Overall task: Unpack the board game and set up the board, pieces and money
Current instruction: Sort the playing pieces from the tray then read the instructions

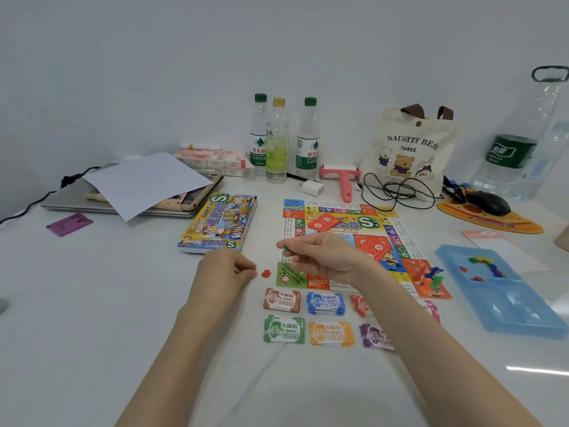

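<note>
Green plastic, a tiny green piece (287,248), is pinched in the fingers of the right hand (323,258) over the near left of the board (403,241). The left hand (223,269) seems to pinch a red piece (254,270) on the worktop (123,288). The board lies open, with the money stacks (326,303) sorted near it. Pieces remain in the blue tray (523,322), so the task is nearly done, I judge. The board looks almost square, its title running left to right.

Office desk (123,288) w/ laptop (70,199), mouse (488,203).

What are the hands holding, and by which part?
Right hand pinches a small green piece, left hand a small red piece; which part is too small to tell.
</note>
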Action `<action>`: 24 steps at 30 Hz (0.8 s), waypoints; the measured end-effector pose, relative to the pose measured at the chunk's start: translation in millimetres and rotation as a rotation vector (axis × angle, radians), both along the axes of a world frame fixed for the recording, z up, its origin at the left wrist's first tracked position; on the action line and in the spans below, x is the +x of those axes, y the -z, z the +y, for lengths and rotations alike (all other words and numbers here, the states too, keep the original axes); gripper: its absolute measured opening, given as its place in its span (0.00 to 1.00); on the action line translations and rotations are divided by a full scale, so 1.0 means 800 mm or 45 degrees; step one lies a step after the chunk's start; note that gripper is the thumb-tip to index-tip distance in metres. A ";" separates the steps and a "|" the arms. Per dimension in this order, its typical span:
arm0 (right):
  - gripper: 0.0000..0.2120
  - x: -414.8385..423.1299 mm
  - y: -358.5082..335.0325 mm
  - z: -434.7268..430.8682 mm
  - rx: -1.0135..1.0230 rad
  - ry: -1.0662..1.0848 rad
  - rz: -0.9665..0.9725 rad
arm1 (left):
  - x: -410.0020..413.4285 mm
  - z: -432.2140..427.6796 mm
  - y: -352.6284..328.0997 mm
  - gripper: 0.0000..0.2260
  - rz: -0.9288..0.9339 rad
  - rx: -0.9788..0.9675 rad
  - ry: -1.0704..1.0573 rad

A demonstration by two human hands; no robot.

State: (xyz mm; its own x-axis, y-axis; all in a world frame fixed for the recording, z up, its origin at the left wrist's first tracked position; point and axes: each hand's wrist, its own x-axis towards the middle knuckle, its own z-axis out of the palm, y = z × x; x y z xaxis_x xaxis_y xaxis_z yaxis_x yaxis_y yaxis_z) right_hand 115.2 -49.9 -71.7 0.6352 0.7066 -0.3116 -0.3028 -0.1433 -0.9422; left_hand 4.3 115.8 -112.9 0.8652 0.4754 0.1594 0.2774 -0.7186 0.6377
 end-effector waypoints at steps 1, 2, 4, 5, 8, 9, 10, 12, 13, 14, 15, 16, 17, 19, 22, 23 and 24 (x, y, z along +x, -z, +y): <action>0.09 -0.001 0.000 -0.001 0.009 -0.013 -0.002 | 0.000 0.000 0.000 0.06 -0.004 0.008 0.004; 0.08 -0.001 0.000 -0.002 0.008 -0.021 -0.027 | 0.000 0.001 0.000 0.06 -0.005 0.013 0.009; 0.07 0.000 0.000 -0.006 -0.026 -0.010 -0.148 | 0.000 0.001 0.000 0.04 -0.002 0.005 0.019; 0.07 0.002 0.000 -0.009 -0.049 0.011 -0.220 | 0.000 0.001 -0.001 0.03 -0.003 -0.002 0.025; 0.07 0.006 -0.001 -0.020 -0.090 0.093 -0.371 | 0.000 0.002 -0.001 0.04 -0.024 -0.026 0.031; 0.07 0.007 -0.001 -0.023 -0.094 0.117 -0.395 | 0.001 0.002 0.000 0.04 -0.036 -0.039 0.031; 0.06 0.008 -0.002 -0.026 -0.097 0.140 -0.412 | 0.001 0.001 0.000 0.04 -0.052 -0.055 0.037; 0.06 0.009 -0.003 -0.030 -0.107 0.183 -0.441 | 0.002 -0.001 -0.002 0.05 -0.090 -0.101 0.067; 0.06 0.009 -0.003 -0.032 -0.109 0.202 -0.451 | 0.003 -0.002 -0.002 0.05 -0.104 -0.127 0.079; 0.06 0.009 -0.002 -0.033 -0.110 0.225 -0.456 | 0.003 -0.003 -0.003 0.06 -0.108 -0.149 0.088; 0.05 0.010 -0.002 -0.035 -0.111 0.247 -0.459 | 0.004 -0.004 -0.005 0.06 -0.103 -0.167 0.096; 0.04 0.010 -0.002 -0.036 -0.115 0.264 -0.460 | 0.004 -0.005 -0.005 0.05 -0.096 -0.181 0.104; 0.04 0.011 -0.003 -0.037 -0.116 0.274 -0.456 | 0.005 -0.005 -0.006 0.05 -0.089 -0.189 0.113; 0.04 0.011 -0.003 -0.039 -0.107 0.279 -0.443 | 0.007 -0.006 -0.006 0.03 -0.068 -0.186 0.127; 0.04 0.012 -0.004 -0.039 -0.107 0.280 -0.434 | 0.011 -0.007 -0.006 0.01 -0.031 -0.172 0.125; 0.04 0.012 -0.003 -0.039 -0.107 0.281 -0.431 | 0.012 -0.008 -0.006 0.01 -0.031 -0.164 0.121; 0.04 0.011 -0.003 -0.039 -0.106 0.282 -0.427 | 0.012 -0.007 -0.006 0.03 -0.036 -0.155 0.119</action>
